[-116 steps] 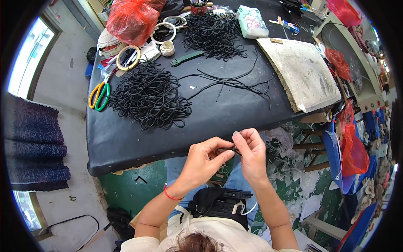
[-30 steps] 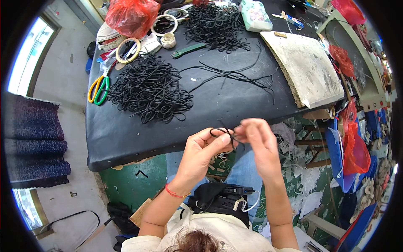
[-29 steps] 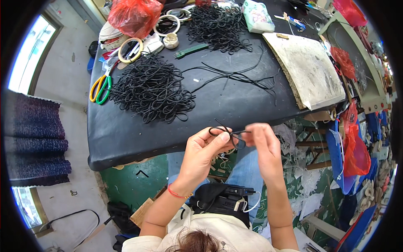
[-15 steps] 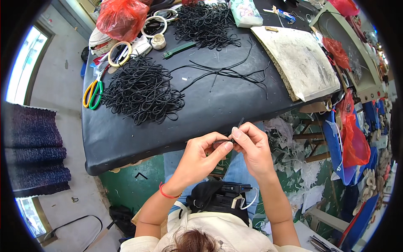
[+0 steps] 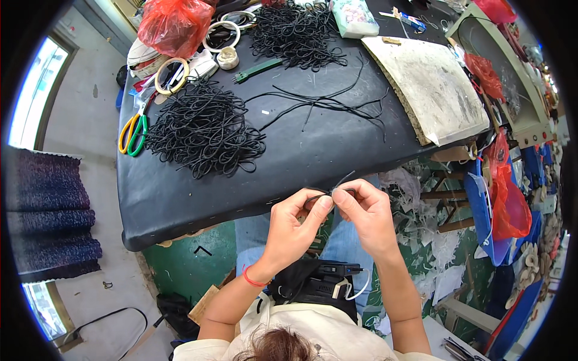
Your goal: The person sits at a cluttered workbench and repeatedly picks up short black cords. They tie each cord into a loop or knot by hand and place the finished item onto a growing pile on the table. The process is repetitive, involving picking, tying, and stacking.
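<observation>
Just off the table's front edge, my two hands meet over my lap with a thin black cord [image 5: 344, 178] between them. Thumb and fingers of my left hand [image 5: 296, 221] pinch the cord, and a loop of it shows by the index finger. My right hand [image 5: 365, 215] pinches it too, its thumb tip beside the left one. One short end sticks up past the fingertips. Whether the cord is knotted there is hidden by the fingers. Beyond my hands lies a tangled heap of black cords [image 5: 201, 129], with several loose strands [image 5: 319, 102] stretched out to its right.
The black-covered table [image 5: 180, 207] also bears yellow-and-green-handled scissors [image 5: 133, 133], a dark green tool [image 5: 259, 70], tape rolls [image 5: 171, 76], a second cord heap [image 5: 295, 33] and a worn pale board [image 5: 430, 90]. A red bag [image 5: 174, 27] sits at the far left. Scraps litter the green floor [image 5: 186, 265].
My right hand has shifted slightly right and down, and my left hand slightly right. The cord end now stands out longer above the fingertips, and cord shows at the right fingers.
</observation>
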A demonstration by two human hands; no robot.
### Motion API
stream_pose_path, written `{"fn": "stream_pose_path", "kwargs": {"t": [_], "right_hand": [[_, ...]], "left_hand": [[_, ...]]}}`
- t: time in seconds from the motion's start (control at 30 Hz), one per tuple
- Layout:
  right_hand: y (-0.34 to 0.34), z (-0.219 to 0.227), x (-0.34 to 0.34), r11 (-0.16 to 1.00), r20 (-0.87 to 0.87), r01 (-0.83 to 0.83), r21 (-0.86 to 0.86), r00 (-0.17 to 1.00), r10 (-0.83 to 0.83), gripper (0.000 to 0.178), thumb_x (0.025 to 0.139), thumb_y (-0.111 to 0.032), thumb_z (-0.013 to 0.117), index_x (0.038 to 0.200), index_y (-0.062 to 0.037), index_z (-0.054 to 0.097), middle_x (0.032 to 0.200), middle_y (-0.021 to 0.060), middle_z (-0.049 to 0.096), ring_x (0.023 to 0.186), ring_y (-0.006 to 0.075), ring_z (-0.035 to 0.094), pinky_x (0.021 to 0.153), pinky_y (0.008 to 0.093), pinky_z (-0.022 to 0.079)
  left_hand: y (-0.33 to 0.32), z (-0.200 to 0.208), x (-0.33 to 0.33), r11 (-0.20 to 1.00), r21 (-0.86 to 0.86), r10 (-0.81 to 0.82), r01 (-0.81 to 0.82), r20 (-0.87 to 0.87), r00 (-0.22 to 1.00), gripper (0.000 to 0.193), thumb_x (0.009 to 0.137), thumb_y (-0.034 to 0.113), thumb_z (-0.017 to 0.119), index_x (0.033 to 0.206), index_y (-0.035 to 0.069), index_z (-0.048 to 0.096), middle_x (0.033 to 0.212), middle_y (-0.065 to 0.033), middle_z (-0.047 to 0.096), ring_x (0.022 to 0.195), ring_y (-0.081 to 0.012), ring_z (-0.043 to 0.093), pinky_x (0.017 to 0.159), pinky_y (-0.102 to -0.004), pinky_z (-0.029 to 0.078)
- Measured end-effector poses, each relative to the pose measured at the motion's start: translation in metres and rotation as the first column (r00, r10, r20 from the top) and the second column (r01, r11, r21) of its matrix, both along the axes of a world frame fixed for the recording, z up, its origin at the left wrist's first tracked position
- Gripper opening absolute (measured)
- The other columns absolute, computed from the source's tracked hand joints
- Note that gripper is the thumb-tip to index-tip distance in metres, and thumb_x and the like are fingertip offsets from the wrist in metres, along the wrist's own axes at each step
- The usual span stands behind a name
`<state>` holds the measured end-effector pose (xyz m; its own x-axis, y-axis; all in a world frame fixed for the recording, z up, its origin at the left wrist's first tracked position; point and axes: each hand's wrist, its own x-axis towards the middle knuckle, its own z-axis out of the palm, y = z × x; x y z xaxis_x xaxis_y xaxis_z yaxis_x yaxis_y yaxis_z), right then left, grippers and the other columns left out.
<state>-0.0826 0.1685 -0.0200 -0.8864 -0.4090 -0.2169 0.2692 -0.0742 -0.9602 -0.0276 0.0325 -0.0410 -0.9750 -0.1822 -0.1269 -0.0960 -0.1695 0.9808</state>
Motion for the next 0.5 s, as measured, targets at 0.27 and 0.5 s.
{"fn": "stream_pose_path", "kwargs": {"t": [0.27, 0.5], "right_hand": [[-0.005, 0.003, 0.012, 0.999, -0.119, 0.026, 0.021, 0.993, -0.024, 0.011, 0.087, -0.009, 0.058, 0.092, 0.0009, 0.058, 0.079, -0.0005, 0.058, 0.071, 0.0033, 0.051, 0.061, 0.0188, 0.042], [0.001, -0.014, 0.004, 0.995, 0.015, -0.061, -0.08, 0.998, 0.062, 0.02, 0.092, -0.017, 0.051, 0.098, 0.0004, 0.058, 0.077, -0.001, 0.057, 0.067, 0.0032, 0.047, 0.06, 0.0179, 0.039]], "left_hand": [[0.001, 0.005, 0.001, 0.991, 0.133, 0.017, -0.017, 0.002, 1.0, 0.019, 0.088, 0.018, 0.058, 0.089, -0.001, 0.062, 0.075, -0.0005, 0.06, 0.065, -0.0049, 0.052, 0.058, -0.0196, 0.044], [-0.006, 0.01, -0.003, 0.977, 0.212, -0.025, 0.007, 0.081, 0.996, 0.017, 0.089, 0.017, 0.058, 0.088, 0.0, 0.062, 0.077, 0.0001, 0.059, 0.066, -0.0045, 0.052, 0.062, -0.0197, 0.045]]}}
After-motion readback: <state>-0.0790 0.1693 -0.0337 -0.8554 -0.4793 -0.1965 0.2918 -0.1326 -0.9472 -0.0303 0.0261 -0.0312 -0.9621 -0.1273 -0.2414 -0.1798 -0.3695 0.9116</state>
